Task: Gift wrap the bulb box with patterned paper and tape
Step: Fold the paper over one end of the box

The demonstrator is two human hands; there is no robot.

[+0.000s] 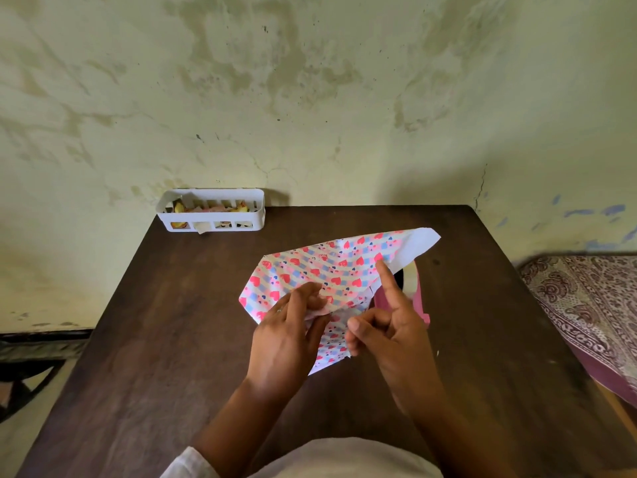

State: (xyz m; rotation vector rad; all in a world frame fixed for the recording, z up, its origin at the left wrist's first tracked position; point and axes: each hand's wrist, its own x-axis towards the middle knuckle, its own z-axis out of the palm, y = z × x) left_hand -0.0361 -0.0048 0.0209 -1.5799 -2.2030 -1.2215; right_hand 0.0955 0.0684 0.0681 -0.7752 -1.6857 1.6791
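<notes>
Dark brown wood forms the table [172, 339], bare along its near and left sides. Just beyond the near edge, the left hand [282, 343] pinches a fold of heart-patterned wrapping paper [310, 270] between thumb and fingers. The right hand [389, 332] pinches the paper's lower flap, index finger stretched to its upper right edge. The bulb box is hidden under the paper. A pink tape dispenser [418, 294] pokes out on the right. Far left, a white slotted basket [212, 210] touches the wall.

worn: white sleeve [188, 464]; white garment [344, 458] | left hand [281, 343]: ring
</notes>
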